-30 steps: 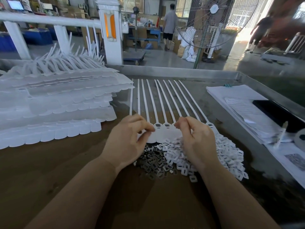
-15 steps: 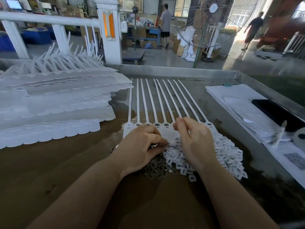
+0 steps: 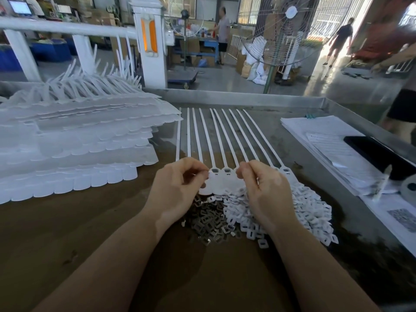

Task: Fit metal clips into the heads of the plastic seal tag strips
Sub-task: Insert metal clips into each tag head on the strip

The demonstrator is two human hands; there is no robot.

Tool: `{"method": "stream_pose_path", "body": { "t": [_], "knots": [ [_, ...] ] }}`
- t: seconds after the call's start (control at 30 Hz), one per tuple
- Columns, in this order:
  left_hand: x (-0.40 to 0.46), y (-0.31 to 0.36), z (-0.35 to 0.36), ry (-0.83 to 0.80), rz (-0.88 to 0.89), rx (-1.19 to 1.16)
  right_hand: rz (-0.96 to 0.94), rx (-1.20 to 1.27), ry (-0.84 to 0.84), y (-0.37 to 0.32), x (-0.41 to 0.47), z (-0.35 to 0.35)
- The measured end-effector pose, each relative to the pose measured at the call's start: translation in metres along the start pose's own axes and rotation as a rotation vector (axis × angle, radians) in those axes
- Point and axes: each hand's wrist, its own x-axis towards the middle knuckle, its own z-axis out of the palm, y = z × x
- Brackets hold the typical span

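1. Here the strips [image 3: 221,140] lie side by side on the table [image 3: 90,221], tails fanned away from the person and heads [image 3: 227,171] in a row at the near edge; this likely keeps every socket within reach of both hands without moving the set.
2. The left hand [image 3: 177,188] hovers at the left end of the row, thumb and forefinger pinched together at a head. It probably holds a clip, but the piece is too small to see, so what it grips cannot be told.
3. The right hand [image 3: 261,190] is curled over the heads toward the right, fingertips drawn together just above them. Whether it pinches a part or only steadies the row is unclear.
4. The clips [image 3: 207,224], dark metal, sit in a heap directly under the hands, touching a larger heap of white caps [image 3: 299,210] to the right. Each heap lies nearest the hand that would draw from it, which suggests a short reach for each pick.
5. A stack [image 3: 67,149] of more strip sets lies well to the left, apart from the working set.
6. Papers [image 3: 326,149] and a dark phone [image 3: 378,156] lie to the right, out of the way.
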Motion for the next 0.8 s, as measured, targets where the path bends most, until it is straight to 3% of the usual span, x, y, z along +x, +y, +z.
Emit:
{"method": "stream_pose_path", "body": {
  "t": [0.23,0.43,0.8],
  "knots": [
    [-0.0005,0.0051,-0.0038,0.004,-0.095,-0.283,-0.099,0.013,-0.02,0.0001,-0.0001,-0.0001],
    [-0.0027,0.0091,-0.0021,-0.082,-0.044,-0.247,-0.254,0.029,-0.041,-0.0044,-0.0015,0.0026],
    [-0.0025,0.0088,-0.0003,-0.116,0.002,-0.193,-0.278,0.042,-0.085,-0.0051,-0.0011,0.0027]
  ]
}}
